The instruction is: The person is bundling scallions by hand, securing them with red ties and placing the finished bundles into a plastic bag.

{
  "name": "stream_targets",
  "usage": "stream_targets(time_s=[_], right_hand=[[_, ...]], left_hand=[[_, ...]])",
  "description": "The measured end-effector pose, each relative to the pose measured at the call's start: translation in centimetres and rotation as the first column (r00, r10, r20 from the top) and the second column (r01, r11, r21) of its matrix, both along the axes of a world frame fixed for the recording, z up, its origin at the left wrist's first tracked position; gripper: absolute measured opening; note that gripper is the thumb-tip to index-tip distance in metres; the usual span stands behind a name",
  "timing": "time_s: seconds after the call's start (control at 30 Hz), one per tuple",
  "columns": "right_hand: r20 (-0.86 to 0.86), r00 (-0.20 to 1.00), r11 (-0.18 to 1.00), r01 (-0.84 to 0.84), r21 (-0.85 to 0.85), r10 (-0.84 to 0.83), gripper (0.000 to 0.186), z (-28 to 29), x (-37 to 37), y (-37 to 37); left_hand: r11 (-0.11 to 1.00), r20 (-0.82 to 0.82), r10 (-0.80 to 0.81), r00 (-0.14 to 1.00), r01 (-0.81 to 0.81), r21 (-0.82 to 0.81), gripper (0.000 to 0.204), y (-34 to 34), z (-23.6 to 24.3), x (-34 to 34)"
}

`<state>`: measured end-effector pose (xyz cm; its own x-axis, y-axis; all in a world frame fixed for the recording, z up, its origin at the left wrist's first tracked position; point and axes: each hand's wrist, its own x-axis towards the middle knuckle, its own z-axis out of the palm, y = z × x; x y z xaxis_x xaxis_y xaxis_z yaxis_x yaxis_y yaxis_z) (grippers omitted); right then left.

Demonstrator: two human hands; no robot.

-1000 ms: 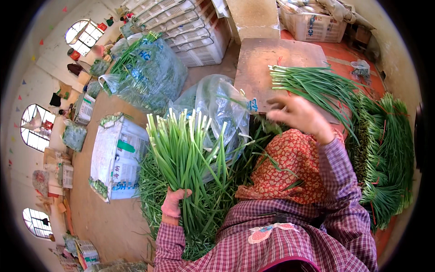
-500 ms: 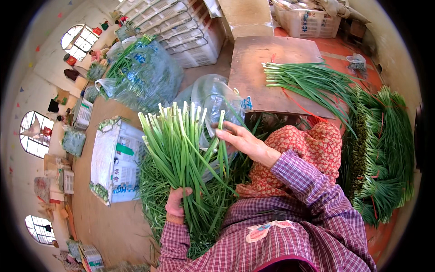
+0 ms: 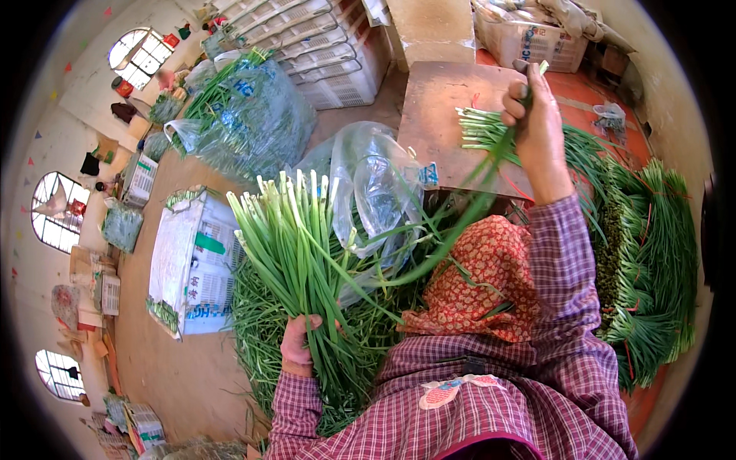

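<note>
Green stalks (image 3: pixel 287 238), pale ends up, are held as a loose bunch at nine o'clock from centre. They are gripped low by the left hand (image 3: pixel 299 340) at seven o'clock, fingers wrapped round the bunch. By the right hand (image 3: pixel 537 123), at two o'clock, a long stalk (image 3: pixel 479 207) is held in folded fingers, pale tip showing above the fist; whether more than one is held cannot be told. Below that hand, a laid batch (image 3: pixel 483 130) is spread on the brown board (image 3: pixel 429 149), toward one o'clock. Red strand (image 3: pixel 515 186) seen emerging at the batch's lower side; no closed tie made out. Done, by the look of it: finished bundles (image 3: pixel 652 253), red-banded and stacked at three o'clock. Left, as judged: the batch, apparently untied; the held bunch, unbound; the leafy heap (image 3: pixel 257 310) at eight o'clock, unsorted.
</note>
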<state>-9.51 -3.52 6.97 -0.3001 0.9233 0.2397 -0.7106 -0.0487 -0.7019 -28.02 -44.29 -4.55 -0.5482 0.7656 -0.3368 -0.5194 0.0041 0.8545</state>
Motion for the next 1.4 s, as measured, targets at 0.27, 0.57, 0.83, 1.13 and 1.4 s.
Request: stream_targets(time_s=[0.27,0.57,0.83,1.13,1.4], right_hand=[[0.536,0.621,0.786,-0.601,-0.142,0.571,0.038,-7.1,-4.0,-12.0],[0.592,0.668,0.794,-0.603,0.077,0.45,0.037,-6.6,-6.0,-15.5],[0.326,0.733,0.791,-0.606,-0.087,0.597,0.031,-4.4,-5.6,-14.4],[0.577,0.805,0.807,-0.43,0.404,0.14,0.028,-5.1,-5.5,-12.9],[0.605,0.79,0.832,-0.399,0.385,0.098,0.026,-4.5,-4.9,-12.2]], left_hand=[[0.999,-0.039,0.026,0.999,-0.025,0.021,0.056,1.9,1.2,1.1],[0.994,0.023,-0.112,0.993,0.112,0.009,0.066,1.9,-0.4,2.1],[0.913,0.052,-0.279,0.959,0.248,0.324,0.095,5.7,0.5,5.4],[0.959,0.252,-0.234,0.939,0.18,0.221,0.08,3.5,-2.0,6.4],[0.956,0.176,-0.145,0.974,0.092,0.278,0.055,4.3,0.1,7.2]])
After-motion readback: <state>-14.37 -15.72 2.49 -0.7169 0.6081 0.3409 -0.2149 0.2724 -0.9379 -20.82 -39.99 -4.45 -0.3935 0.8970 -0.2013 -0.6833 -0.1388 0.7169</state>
